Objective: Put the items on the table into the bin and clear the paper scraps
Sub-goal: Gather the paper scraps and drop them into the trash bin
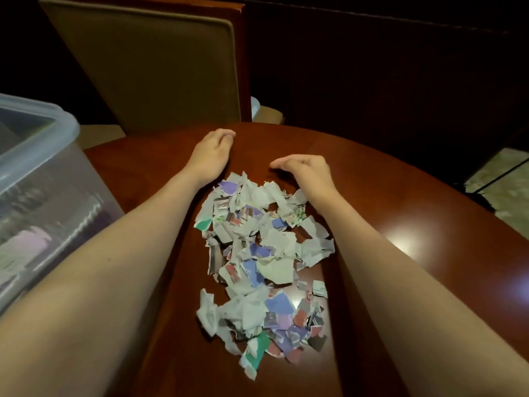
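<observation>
Scraps (257,253) heaped mid-table (400,213), between both forearms. Left hand (211,151) flat at pile's far edge, fingers straight, gripping nothing. Right hand (307,170) loosely cupped at pile's far right (nothing held). Bin (43,133) at left.

Head view: worn on the person's head, over the near side of the table (386,202).
Facing: forward and steeply down, wide-angle.
Nearness: close; both forearms (114,267) fill the lower frame.
</observation>
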A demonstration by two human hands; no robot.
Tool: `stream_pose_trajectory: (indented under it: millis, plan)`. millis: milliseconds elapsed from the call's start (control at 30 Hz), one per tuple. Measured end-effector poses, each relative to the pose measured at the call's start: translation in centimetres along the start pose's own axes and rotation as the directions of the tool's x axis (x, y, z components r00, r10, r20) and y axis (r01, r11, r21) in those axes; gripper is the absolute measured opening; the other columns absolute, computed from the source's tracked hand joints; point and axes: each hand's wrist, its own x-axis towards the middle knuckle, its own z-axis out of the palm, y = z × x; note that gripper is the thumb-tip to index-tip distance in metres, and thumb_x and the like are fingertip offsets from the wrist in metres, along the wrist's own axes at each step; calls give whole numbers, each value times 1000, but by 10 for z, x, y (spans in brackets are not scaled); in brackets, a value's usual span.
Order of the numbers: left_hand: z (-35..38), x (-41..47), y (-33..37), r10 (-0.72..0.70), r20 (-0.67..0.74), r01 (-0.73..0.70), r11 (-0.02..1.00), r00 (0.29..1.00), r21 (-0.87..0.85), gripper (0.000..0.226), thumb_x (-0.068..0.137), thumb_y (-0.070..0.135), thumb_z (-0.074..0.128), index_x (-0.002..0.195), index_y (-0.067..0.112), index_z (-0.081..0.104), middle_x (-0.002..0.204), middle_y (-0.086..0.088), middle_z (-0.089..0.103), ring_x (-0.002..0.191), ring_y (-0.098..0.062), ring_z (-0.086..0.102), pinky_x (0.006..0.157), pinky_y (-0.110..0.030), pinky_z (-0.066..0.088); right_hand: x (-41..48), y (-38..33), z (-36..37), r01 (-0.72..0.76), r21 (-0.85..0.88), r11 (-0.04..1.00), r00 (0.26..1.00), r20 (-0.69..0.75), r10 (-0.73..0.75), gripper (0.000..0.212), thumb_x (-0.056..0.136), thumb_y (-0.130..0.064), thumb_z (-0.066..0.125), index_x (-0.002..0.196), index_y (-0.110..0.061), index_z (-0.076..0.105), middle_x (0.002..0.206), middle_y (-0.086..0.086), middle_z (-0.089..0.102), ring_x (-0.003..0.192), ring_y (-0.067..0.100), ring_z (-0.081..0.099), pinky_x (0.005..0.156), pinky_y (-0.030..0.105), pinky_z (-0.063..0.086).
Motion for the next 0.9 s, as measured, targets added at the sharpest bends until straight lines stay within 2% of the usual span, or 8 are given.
stream_pose_trajectory:
  millis: [200, 367, 500, 600, 667, 733, 833, 900]
  plan:
    - [2, 6, -1, 49, 184, -97, 961, 982, 258, 46, 104, 30, 17, 146, 20, 32, 155, 2, 23, 144, -14, 18, 117, -31, 11, 16, 4, -3, -12, 73, 997, 1000, -7, 13, 26, 89, -8, 49, 88, -17, 74, 101, 2, 71, 104, 14, 63, 102, 29, 45]
    - [-1, -40, 2, 87, 233, -68, 994, 969, -85, 50, 103, 30, 15, 116, 31, 63, 132, 5, 55, 124, -13, 47, 107, -27, 25, 0, -4, 0, -37, -5, 999, 999, 38, 37, 26, 88, -7, 51, 91, -20, 73, 101, -4, 69, 105, 12, 60, 102, 28, 43]
    - [-3, -75, 9, 46, 248, 18, 968, 968, -249, 49, 99, 32, 24, 87, 41, 70, 102, 6, 69, 104, -16, 60, 102, -34, 39, -37, -3, 0, 13, -218, 976, 994, 111, 12, 26, 92, -16, 50, 106, -20, 71, 116, -1, 67, 84, 12, 64, 67, 20, 45]
    - [2, -94, 20, 29, 234, 35, 963, 972, -268, 42, 100, 33, 31, 85, 40, 70, 94, 16, 63, 93, -4, 56, 89, -24, 40, -60, -6, -2, 35, -221, 975, 987, 159, 1, 28, 95, -23, 47, 110, -17, 70, 123, -6, 62, 105, -5, 55, 85, 17, 41]
    - [5, -107, 26, 27, 213, 35, 959, 977, -280, 38, 100, 32, 33, 82, 33, 67, 88, 16, 61, 83, -2, 55, 76, -23, 41, -75, -9, -2, 24, -166, 986, 993, 117, -4, 26, 95, -26, 46, 98, -33, 71, 100, -11, 70, 63, -7, 51, 66, 15, 45]
    - [9, -118, 27, 59, 207, 1, 960, 976, -278, 31, 98, 30, 39, 77, 34, 62, 97, 1, 69, 88, -24, 62, 80, -36, 48, -91, -13, -2, 41, -181, 983, 994, 106, -22, 31, 96, -26, 47, 80, -46, 64, 66, -14, 69, 41, 3, 31, 46, 15, 33]
    - [12, -133, 23, 121, 225, -61, 965, 967, -253, 25, 96, 31, 44, 82, 42, 61, 109, -12, 68, 87, -25, 59, 77, -35, 43, -107, -9, 1, 28, -222, 975, 996, 90, -9, 42, 94, -22, 49, 55, -10, 57, 84, 4, 74, 38, -1, 37, 47, 9, 32]
    - [13, -147, 24, 144, 231, -83, 964, 962, -252, 20, 95, 28, 47, 89, 43, 59, 110, -3, 68, 90, -18, 60, 78, -33, 46, -120, -8, 3, 16, -228, 973, 998, 67, -1, 46, 94, -21, 49, 51, -5, 41, 79, 27, 66, 42, -5, 44, 51, 8, 33]
